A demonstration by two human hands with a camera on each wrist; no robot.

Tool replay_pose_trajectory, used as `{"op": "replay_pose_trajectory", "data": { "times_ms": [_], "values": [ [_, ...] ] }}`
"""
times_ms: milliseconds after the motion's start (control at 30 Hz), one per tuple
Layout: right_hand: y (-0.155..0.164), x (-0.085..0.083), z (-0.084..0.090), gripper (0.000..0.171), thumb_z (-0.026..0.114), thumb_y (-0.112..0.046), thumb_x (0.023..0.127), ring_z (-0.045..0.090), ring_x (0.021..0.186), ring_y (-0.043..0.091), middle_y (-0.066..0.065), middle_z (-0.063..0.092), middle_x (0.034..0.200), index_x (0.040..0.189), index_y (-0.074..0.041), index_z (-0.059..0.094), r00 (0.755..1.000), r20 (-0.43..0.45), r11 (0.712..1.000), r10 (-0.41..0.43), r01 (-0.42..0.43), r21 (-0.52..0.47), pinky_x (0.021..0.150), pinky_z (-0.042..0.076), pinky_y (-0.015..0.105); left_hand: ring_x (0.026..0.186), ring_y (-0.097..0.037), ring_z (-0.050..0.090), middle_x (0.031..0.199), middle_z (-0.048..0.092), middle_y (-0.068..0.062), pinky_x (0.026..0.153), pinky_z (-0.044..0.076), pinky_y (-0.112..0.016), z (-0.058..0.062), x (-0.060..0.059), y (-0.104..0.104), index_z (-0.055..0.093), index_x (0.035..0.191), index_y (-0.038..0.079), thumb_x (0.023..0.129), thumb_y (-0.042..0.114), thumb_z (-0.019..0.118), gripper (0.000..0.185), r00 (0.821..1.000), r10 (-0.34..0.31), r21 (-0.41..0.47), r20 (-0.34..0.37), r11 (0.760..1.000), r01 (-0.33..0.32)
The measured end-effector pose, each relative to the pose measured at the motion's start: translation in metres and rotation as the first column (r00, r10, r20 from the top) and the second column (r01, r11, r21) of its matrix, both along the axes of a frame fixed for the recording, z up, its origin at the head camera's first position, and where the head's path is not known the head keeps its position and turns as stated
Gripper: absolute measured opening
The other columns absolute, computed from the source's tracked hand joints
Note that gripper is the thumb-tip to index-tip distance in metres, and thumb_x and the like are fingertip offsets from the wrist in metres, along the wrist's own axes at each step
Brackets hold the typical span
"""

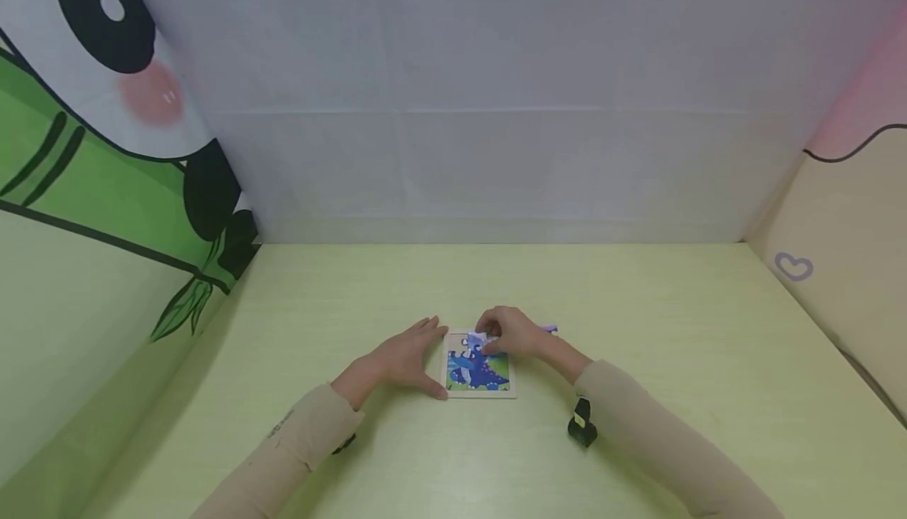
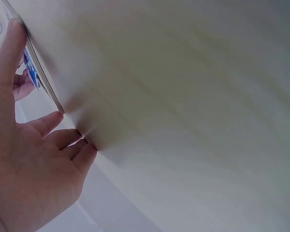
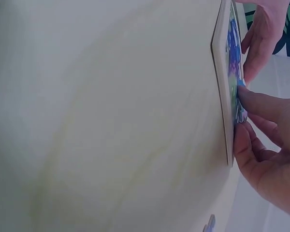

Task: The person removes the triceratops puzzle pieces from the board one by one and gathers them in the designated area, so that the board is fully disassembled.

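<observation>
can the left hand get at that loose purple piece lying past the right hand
Probably not directly. The loose purple piece lies on the table beyond the right hand, which sits over the puzzle tray; the left hand would have to cross both.

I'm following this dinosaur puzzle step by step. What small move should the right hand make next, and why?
Probably press the piece down flat into the tray. The right hand pinches it over the tray's upper part, where the picture looks unfinished, and the left hand braces the tray's left edge, so it should not slide. Another piece lies beyond the right hand.
</observation>
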State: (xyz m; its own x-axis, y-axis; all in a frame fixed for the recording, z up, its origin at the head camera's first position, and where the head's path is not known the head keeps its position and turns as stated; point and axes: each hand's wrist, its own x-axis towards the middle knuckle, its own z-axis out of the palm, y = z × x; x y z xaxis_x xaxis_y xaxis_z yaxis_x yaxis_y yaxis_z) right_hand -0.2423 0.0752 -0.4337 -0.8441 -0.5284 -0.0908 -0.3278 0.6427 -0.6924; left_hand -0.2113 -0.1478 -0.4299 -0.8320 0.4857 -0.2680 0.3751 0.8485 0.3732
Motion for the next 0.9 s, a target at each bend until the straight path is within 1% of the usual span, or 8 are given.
{"op": "replay_pose_trajectory", "data": {
  "times_ms": [167,400,500,667,900],
  "values": [
    [0.0,0.0007,0.0019,0.029,0.073,-0.006,0.075,0.057,0.083,0.014,0.005,0.064,0.092,0.102,-0.001,0.066,1.0,-0.008,1.0,0.005,-0.005,0.0,0.076,0.051,0.025,0.14,-0.029,0.011,0.152,0.015,-0.01,0.111,0.021,-0.048,0.0004,-0.0003,0.0002,0.028,0.144,0.012,0.06,0.054,0.077,0.105,1.0,0.0,-0.002,0.001,1.0,0.0],
    [0.0035,0.0011,0.0026,0.026,0.072,-0.007,0.076,0.061,0.079,0.013,0.009,0.066,0.091,0.1,0.002,0.067,0.992,-0.103,0.997,0.073,-0.072,0.016,0.07,0.053,0.022,0.141,-0.028,0.01,0.152,0.015,-0.01,0.111,0.021,-0.048,0.0,-0.0002,-0.0001,0.028,0.144,0.012,0.06,0.055,0.077,0.106,1.0,-0.003,0.003,0.003,1.0,0.003],
    [0.0048,0.0004,0.0008,0.026,0.072,-0.009,0.077,0.06,0.079,0.011,0.007,0.066,0.09,0.1,0.001,0.067,0.989,-0.128,0.997,0.077,-0.074,0.026,0.07,0.052,0.02,0.141,-0.028,0.01,0.153,0.015,-0.01,0.111,0.021,-0.048,0.0,-0.0004,-0.0001,0.027,0.144,0.013,0.061,0.055,0.077,0.106,1.0,-0.005,-0.002,0.004,1.0,0.005],
    [0.0058,-0.0016,-0.0033,0.025,0.072,-0.009,0.076,0.061,0.079,0.011,0.006,0.066,0.09,0.099,0.001,0.067,0.988,-0.138,0.997,0.074,-0.074,0.005,0.069,0.052,0.018,0.14,-0.029,0.011,0.152,0.015,-0.011,0.111,0.022,-0.048,-0.0004,-0.0003,-0.0007,0.027,0.144,0.012,0.061,0.055,0.077,0.106,1.0,-0.007,-0.001,0.003,1.0,0.007],
    [0.0068,-0.0013,-0.0027,0.024,0.071,-0.008,0.076,0.061,0.078,0.012,0.008,0.066,0.09,0.097,0.002,0.067,0.986,-0.146,0.996,0.08,-0.083,-0.015,0.068,0.052,0.017,0.14,-0.029,0.011,0.152,0.015,-0.011,0.111,0.021,-0.048,-0.0001,0.0006,-0.0006,0.027,0.144,0.012,0.061,0.055,0.077,0.106,1.0,-0.007,0.001,0.001,1.0,0.007]
  ]
}}
